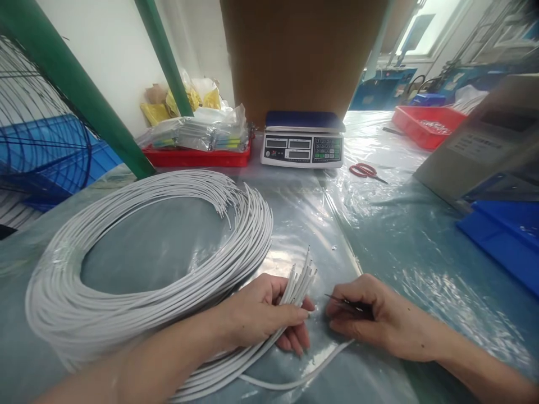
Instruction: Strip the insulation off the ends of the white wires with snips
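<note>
My left hand (pixel 275 314) is closed around a bundle of white cables (pixel 295 289), thumb across the top. Their cut ends fan out upward past my fingers. These cables run back toward the large coil of white cable (pixel 138 303) lying on the table at left, under my forearm. My right hand (pixel 370 314) is closed on a thin dark pointed tool (pixel 343 301); its tip points left toward the bundle, and most of it is hidden in my fingers. One loose cable (pixel 303 384) curves below both hands, its end just under my right fingers.
A weighing scale (pixel 302 148) stands at the back, beside a red tray (pixel 202 159) of bagged parts. Red-handled scissors (pixel 364 170) lie right of it. A blue bin (pixel 505 230) and a grey box (pixel 480 140) edge the right side. Green posts (pixel 84 95) rise at left.
</note>
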Demonstrator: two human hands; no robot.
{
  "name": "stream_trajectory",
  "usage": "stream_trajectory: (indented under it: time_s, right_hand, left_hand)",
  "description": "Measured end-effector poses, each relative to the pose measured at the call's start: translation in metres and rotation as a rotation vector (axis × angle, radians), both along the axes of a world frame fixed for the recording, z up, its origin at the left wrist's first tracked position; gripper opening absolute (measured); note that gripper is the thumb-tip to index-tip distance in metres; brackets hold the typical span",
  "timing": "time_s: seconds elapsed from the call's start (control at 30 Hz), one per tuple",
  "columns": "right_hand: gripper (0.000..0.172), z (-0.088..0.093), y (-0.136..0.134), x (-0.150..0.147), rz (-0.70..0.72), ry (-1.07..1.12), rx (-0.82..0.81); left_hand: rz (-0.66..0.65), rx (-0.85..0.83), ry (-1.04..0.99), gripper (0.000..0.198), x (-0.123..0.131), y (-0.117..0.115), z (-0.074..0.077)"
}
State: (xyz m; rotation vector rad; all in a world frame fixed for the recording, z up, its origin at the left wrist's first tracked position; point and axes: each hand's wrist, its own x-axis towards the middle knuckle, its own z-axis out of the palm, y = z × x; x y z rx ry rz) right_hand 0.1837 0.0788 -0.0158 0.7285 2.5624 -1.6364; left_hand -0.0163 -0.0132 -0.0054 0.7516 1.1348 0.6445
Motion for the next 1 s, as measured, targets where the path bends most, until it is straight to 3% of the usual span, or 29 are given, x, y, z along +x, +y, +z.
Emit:
stream_trajectory:
  time_s: [0.43, 0.7, 0.87, 1.0]
  right_hand:
    - [0.019, -0.001, -0.004, 0.001, 0.04, -0.005, 0.025]
    - [0.01, 0.006, -0.011, 0.001, -0.015, 0.018, 0.134]
    - [0.029, 0.007, -0.013, 0.001, -0.02, 0.163, 0.229]
    - [0.034, -0.001, -0.018, 0.004, -0.111, 0.246, 0.27]
  left_hand:
    - [0.04, -0.016, -0.038, 0.026, -0.004, -0.004, -0.003]
    - [0.064, -0.024, -0.059, 0.019, -0.003, -0.003, 0.002]
    - [0.077, -0.028, -0.052, 0.015, -0.001, -0.001, 0.0]
    - [0.107, -0.031, -0.029, 0.014, -0.001, -0.003, -0.003]
